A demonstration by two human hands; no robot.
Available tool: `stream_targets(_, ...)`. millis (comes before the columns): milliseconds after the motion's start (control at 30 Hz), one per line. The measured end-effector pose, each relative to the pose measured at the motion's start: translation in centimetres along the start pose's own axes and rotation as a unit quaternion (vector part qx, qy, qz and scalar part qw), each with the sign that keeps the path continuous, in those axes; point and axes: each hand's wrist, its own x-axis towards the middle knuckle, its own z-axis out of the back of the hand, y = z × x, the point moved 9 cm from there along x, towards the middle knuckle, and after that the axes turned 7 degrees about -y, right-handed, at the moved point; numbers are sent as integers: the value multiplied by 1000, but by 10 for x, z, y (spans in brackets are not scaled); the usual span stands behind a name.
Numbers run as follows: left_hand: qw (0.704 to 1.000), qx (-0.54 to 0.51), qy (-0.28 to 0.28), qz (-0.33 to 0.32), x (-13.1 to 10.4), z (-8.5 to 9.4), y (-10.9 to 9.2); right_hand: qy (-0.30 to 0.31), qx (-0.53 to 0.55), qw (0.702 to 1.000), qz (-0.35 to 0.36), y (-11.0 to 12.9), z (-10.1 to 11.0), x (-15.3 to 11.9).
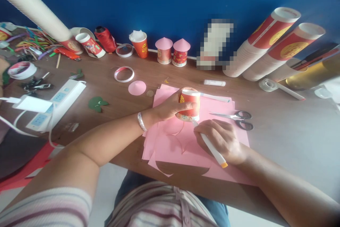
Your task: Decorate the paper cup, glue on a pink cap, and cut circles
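My left hand [172,107] is wrapped round a red paper cup [189,98] with a gold print and a coloured pattern drawn along its pale lower band. In my right hand [221,138] is a white marker [214,149] with an orange end; its tip meets or nearly meets the cup's lower edge. Both hands are over a stack of pink paper [162,145] with curved cut-outs at its front. Scissors [237,116] lie at the stack's right edge, and a slim white pen-like stick [216,97] lies behind the cup.
Two cups with pink cone roofs [164,50] stand by the wall. A loose pink cone [137,88], tape roll [124,74] and glue stick [214,83] lie nearer. Tall cup stacks [261,48] lean at right. A power strip [57,105] with cables is at left.
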Motion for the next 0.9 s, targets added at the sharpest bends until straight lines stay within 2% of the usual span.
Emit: stream_targets(900, 1000, 10, -6, 2, 0, 1, 0, 8, -1, 1000, -17, 0, 0, 3)
